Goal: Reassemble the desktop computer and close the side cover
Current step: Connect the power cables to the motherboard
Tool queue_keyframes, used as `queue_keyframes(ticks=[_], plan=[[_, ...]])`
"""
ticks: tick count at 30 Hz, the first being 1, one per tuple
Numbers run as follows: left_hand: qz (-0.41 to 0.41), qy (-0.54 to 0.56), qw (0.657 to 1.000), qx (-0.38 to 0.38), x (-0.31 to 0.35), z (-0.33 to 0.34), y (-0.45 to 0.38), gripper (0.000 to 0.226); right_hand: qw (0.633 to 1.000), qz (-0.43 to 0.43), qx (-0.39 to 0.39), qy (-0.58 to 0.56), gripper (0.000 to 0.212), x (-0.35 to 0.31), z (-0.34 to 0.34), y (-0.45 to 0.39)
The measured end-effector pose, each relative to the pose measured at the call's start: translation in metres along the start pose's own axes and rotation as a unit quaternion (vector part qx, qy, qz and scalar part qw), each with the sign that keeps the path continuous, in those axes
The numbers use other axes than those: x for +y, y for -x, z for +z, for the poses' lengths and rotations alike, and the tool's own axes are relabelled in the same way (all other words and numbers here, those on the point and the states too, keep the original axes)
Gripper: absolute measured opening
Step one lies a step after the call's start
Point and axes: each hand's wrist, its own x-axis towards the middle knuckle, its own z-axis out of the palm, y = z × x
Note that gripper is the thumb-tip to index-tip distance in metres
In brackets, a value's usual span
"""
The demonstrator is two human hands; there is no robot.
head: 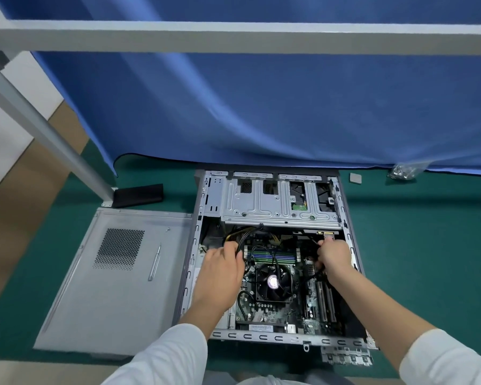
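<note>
Both hands inside the open desktop case, sorting cables before the cover goes back.

Left hand [222,262] has fingers curled round black cables by the fan [272,282]; right hand [334,257] pinches a connector. Case [261,336] lies open on the table, side cover [75,309] and screwdriver [154,262] parked beside it. No writing legible.

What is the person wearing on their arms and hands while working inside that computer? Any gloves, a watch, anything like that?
Both hands are bare: no gloves show on the left hand or the right hand, and no watch, ring or wrist strap is visible. Each arm wears a plain white long sleeve pushed up the forearm, the left sleeve and the right sleeve, loose and without visible markings.
</note>
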Motion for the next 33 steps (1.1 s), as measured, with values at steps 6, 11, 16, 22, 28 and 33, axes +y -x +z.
queue_keyframes(ticks=[6, 11, 16, 22, 28, 33], plan=[[0.001, 0.002, 1.000, 0.007, 0.002, -0.001, 0.000, 0.038, 1.000, -0.020, -0.006, 0.010, 0.021, -0.006, -0.006, -0.003], [-0.015, 0.017, 1.000, 0.000, 0.004, 0.000, 0.000, 0.037, 0.997, -0.015, -0.075, 0.012, 0.029, -0.016, -0.014, 0.008], [-0.029, 0.063, 0.997, -0.035, -0.002, 0.000, 0.001, 0.041, 0.986, -0.018, -0.115, 0.123, 0.028, -0.021, -0.032, 0.031], [-0.141, 0.376, 0.914, -0.054, 0.030, -0.019, 0.002, 0.010, 0.896, -0.332, -0.128, 0.266, 0.041, -0.004, -0.053, 0.075], [-0.091, 0.478, 0.872, -0.046, 0.077, -0.025, 0.010, 0.017, 0.895, -0.232, -0.371, -0.090, 0.025, -0.017, -0.051, 0.092], [-0.085, 0.521, 0.848, -0.054, 0.087, -0.030, 0.022, 0.021, 0.859, -0.298, -0.390, -0.142, 0.023, -0.026, -0.060, 0.119]])
